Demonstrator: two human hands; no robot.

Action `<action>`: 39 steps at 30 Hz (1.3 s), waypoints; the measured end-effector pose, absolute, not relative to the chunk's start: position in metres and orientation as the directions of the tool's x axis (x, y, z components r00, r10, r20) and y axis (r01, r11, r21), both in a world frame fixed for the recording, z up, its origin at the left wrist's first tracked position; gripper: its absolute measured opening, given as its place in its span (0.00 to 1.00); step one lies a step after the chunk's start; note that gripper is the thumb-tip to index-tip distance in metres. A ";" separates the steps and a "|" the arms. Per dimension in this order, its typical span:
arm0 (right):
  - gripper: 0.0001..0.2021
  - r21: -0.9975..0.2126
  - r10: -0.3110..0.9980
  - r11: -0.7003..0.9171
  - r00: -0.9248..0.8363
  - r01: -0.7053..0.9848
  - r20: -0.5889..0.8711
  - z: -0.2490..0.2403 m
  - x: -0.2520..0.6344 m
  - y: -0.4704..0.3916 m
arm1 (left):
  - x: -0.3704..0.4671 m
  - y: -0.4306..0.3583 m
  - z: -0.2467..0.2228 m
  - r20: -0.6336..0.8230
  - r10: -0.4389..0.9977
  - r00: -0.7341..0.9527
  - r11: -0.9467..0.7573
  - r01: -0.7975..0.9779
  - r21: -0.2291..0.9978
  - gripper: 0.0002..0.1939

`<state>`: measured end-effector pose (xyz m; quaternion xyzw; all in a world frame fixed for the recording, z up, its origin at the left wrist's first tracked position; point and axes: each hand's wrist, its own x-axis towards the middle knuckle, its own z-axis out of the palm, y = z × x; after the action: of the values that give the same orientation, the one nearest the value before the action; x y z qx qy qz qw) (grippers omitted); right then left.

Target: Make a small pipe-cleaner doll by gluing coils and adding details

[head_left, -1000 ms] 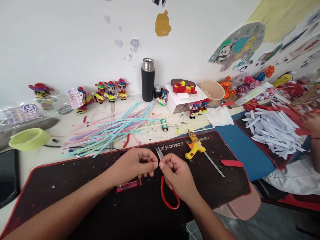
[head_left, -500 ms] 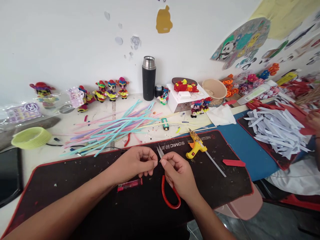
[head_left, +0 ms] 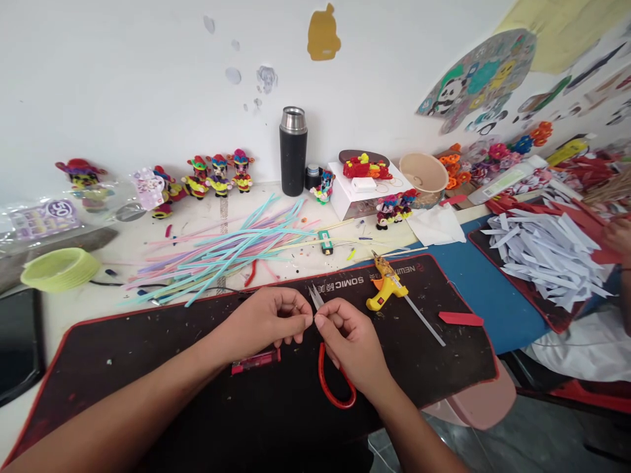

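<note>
Left hand point(head_left: 279, 322) and right hand point(head_left: 352, 338) nearly met, each pinched closed; whether they gripped anything tiny could not be told. Open room lay leftward on the dark mat point(head_left: 148, 335), out to its red edge. Red-handled scissors point(head_left: 322, 374) lay beneath the right hand, a yellow glue gun point(head_left: 389, 289) beyond.

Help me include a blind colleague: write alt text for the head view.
Left hand and right hand pinch close together over a black mat; anything between them is unclear. Red-handled scissors show partly behind the right hand, a glue gun further right, and pipe cleaners, figurines and a flask beyond.
</note>
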<state>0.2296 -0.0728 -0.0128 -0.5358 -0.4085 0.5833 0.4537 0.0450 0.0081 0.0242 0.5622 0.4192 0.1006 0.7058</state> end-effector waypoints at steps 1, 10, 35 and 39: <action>0.14 -0.963 0.967 -0.256 -0.009 -0.090 -0.256 -0.013 0.230 -0.073 | 0.044 0.008 0.023 -0.471 0.614 0.634 0.346 0.321 0.882 0.12; 0.16 -0.957 0.966 -0.246 0.046 -0.156 -0.256 -0.011 0.226 -0.070 | 0.047 0.010 0.027 -0.486 0.592 0.642 0.355 0.334 0.873 0.15; 0.15 -0.951 0.962 -0.256 0.047 -0.177 -0.268 -0.012 0.222 -0.073 | 0.048 0.007 0.024 -0.470 0.633 0.615 0.383 0.279 0.881 0.13; 0.16 -0.952 0.962 -0.255 0.051 -0.169 -0.267 -0.013 0.223 -0.073 | 0.049 0.007 0.023 -0.464 0.641 0.611 0.375 0.278 0.884 0.13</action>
<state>0.2225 -0.0729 -0.0134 -0.5377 -0.3687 0.5818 0.4862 0.0488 0.0068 0.0227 0.5446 0.4221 0.1271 0.7135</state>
